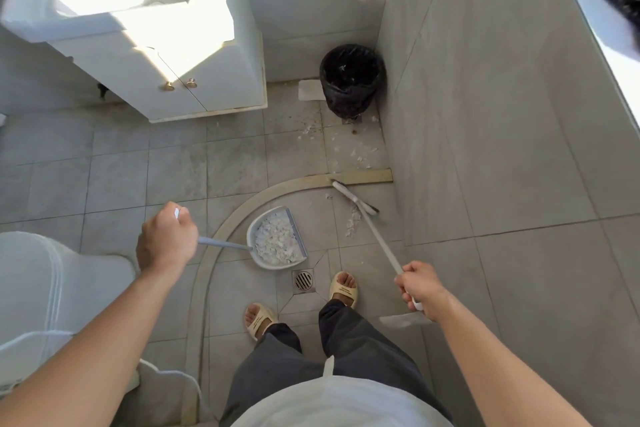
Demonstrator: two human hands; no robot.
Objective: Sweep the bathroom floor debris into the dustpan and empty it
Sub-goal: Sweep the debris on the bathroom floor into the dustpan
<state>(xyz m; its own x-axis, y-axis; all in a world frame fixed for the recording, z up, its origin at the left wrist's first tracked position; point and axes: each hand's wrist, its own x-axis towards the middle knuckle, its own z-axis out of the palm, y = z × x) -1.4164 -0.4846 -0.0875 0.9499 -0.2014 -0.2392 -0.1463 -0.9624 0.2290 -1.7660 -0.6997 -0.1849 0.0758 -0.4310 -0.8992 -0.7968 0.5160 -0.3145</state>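
Left hand fingers grasp dustpan handle; pan on floor, full of white debris. Right hand fingers clench broom handle, bristles beside loose scraps. Black-lined bin in corner.

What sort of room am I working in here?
Most likely a home bathroom: a toilet at the left, a white sink cabinet ahead, a floor drain inside a curved shower curb, and tiled walls and floor.
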